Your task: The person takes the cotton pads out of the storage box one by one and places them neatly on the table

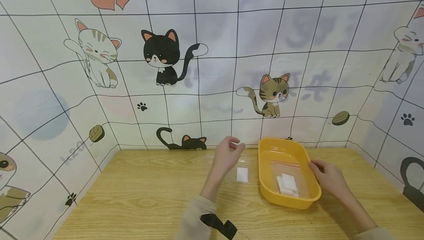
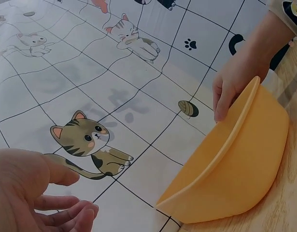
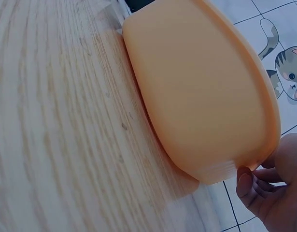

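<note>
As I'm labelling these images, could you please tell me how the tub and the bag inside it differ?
The tub is opaque yellow, while the bag is see-through with a red strip. The tub is larger; the bag fits inside it. The tub stands on the table, whereas the bag lies in the tub. Shared: white pieces show within both outlines.

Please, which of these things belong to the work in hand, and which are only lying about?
Probably in the work:
yellow tub, pinched by the right hand
clear bag and white pieces in the tub
white square beside it, near the left hand

Only surroundings:
wooden table
cat-print backdrop
</note>
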Action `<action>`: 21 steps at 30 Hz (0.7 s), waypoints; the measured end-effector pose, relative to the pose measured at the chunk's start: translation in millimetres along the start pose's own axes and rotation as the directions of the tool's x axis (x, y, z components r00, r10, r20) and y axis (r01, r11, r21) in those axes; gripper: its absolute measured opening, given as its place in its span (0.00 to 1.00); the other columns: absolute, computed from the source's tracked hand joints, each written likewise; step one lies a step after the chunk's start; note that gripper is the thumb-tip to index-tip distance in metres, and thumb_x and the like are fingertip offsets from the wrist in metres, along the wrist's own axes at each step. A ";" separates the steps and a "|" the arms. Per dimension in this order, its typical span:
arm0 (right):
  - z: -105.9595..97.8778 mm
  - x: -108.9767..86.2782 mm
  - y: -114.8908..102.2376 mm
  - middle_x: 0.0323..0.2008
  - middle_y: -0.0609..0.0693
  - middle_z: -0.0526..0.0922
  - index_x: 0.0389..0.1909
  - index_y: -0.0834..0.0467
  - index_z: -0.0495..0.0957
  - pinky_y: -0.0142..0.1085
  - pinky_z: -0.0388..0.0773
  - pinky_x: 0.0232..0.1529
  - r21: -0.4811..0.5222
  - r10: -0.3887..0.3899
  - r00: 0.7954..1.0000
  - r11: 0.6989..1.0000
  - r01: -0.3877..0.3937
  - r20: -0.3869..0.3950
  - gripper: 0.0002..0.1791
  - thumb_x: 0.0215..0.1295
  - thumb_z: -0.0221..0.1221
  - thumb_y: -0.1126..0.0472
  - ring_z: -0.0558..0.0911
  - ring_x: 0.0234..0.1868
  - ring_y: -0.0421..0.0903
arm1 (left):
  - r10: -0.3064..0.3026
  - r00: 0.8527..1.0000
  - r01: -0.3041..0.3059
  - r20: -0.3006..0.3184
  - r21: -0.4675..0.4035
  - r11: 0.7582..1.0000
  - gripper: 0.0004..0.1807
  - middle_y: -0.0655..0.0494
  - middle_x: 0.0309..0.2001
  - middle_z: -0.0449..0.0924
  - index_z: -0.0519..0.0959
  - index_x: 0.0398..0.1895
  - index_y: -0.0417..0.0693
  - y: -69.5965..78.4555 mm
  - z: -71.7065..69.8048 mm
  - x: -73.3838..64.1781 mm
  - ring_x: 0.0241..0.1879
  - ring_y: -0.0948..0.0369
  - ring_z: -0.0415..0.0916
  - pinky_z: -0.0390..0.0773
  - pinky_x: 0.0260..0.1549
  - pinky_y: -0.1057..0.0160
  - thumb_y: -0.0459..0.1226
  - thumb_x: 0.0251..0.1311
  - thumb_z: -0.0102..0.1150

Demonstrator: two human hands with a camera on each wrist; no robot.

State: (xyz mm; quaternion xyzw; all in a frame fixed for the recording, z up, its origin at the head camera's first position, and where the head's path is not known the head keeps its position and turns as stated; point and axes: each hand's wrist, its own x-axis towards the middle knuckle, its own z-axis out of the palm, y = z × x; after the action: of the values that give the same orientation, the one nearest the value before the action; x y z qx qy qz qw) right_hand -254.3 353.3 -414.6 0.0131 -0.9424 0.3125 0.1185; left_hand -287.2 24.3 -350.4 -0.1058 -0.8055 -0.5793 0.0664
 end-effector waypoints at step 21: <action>-0.8 -0.6 0.3 0.52 0.76 0.78 0.58 0.79 0.72 0.57 0.80 0.46 0.021 -0.024 1.000 0.999 0.024 -0.019 0.26 0.81 0.47 0.56 0.80 0.51 0.69 | 0.063 0.994 -0.061 0.085 -0.020 0.998 0.15 0.56 0.34 0.79 0.78 0.49 0.38 3.8 28.7 -8.8 0.32 0.64 0.77 0.78 0.29 0.67 0.40 0.65 0.63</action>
State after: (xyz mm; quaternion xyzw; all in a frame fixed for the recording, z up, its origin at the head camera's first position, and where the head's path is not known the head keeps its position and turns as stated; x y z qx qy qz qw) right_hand -253.6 354.0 -414.3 0.0228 -0.9377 0.3212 0.1308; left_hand -277.2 51.8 -358.2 -0.1558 -0.7989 -0.5788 0.0490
